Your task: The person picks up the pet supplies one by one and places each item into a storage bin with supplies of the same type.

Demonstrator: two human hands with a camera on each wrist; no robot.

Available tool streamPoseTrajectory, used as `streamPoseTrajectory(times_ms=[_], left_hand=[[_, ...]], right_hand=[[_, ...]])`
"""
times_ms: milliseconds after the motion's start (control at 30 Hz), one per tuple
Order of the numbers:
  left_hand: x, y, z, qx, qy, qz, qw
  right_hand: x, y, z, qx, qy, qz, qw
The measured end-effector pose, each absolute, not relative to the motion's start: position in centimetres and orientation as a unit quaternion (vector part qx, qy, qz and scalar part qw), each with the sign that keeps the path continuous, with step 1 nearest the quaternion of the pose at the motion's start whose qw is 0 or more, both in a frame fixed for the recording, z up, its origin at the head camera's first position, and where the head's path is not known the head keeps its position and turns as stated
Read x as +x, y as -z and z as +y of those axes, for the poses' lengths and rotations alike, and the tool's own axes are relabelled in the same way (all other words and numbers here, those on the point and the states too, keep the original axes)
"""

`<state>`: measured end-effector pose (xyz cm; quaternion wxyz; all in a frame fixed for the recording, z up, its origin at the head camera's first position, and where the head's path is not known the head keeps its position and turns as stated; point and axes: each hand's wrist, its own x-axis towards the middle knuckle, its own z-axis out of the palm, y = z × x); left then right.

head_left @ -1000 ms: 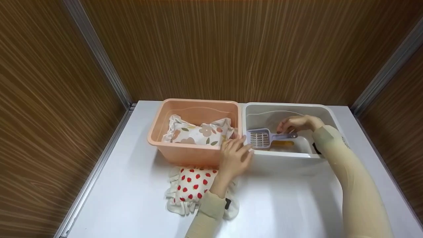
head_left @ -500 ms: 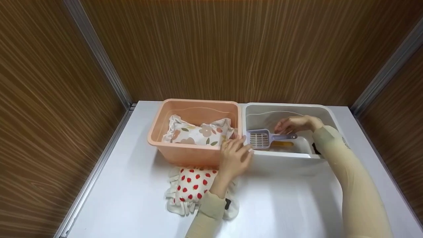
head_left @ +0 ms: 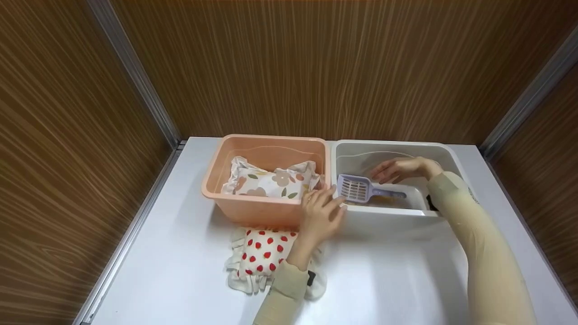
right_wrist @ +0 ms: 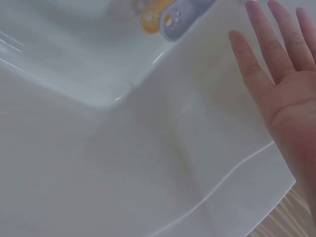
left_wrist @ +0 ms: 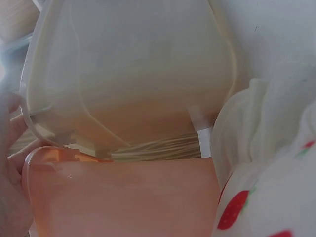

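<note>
My right hand (head_left: 397,169) reaches into the grey bin (head_left: 384,210), its fingers extended and holding nothing. Just below its fingertips lies a lilac litter scoop (head_left: 354,188) with a slotted head and a handle toward the right. An orange handle (right_wrist: 150,19) shows beside the lilac handle end in the right wrist view; the scoop covers most of it from above. My left hand (head_left: 318,214) rests with spread fingers at the front corner where the grey bin meets the peach bin (head_left: 257,210). In the left wrist view, its fingers (left_wrist: 19,129) sit at both rims.
A flower-print pillow (head_left: 275,180) with frills lies inside the peach bin. On the white table (head_left: 384,280), a strawberry-print pillow (head_left: 264,255) lies in front of it, partly under my left forearm. Brown wood-grain panels (head_left: 289,67) enclose the table at the back and sides.
The lilac scoop's handle has dropped toward the orange handle and now overlaps it. My right fingers have straightened and shifted slightly left, off the scoop. My left hand stays put.
</note>
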<state>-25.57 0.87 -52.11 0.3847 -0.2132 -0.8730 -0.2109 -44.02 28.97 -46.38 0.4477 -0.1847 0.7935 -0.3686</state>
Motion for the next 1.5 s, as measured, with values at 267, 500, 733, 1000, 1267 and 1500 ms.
streamPoseTrajectory(times_ms=[267, 500, 733, 1000, 1267, 1500], left_hand=[[-25.6, 52.2, 0.8, -0.214, 0.208, -0.875, 0.380], [-25.7, 52.3, 0.9, -0.214, 0.209, -0.875, 0.381], [-25.7, 52.2, 1.1, -0.218, 0.217, -0.872, 0.382], [-26.0, 52.3, 1.5, -0.229, 0.228, -0.861, 0.394], [-26.2, 52.5, 2.0, -0.229, 0.222, -0.859, 0.400], [-26.5, 52.5, 1.9, -0.227, 0.232, -0.861, 0.392]], right_hand=[[-44.0, 46.5, 29.0, -0.193, 0.370, 0.793, 0.444], [-44.1, 45.9, 28.7, -0.214, 0.362, 0.805, 0.419], [-44.0, 44.9, 28.2, -0.224, 0.362, 0.819, 0.384], [-43.8, 43.8, 28.6, -0.247, 0.398, 0.818, 0.335], [-42.7, 40.7, 29.6, -0.299, 0.436, 0.815, 0.237], [-41.3, 37.8, 30.5, -0.344, 0.454, 0.803, 0.173]])
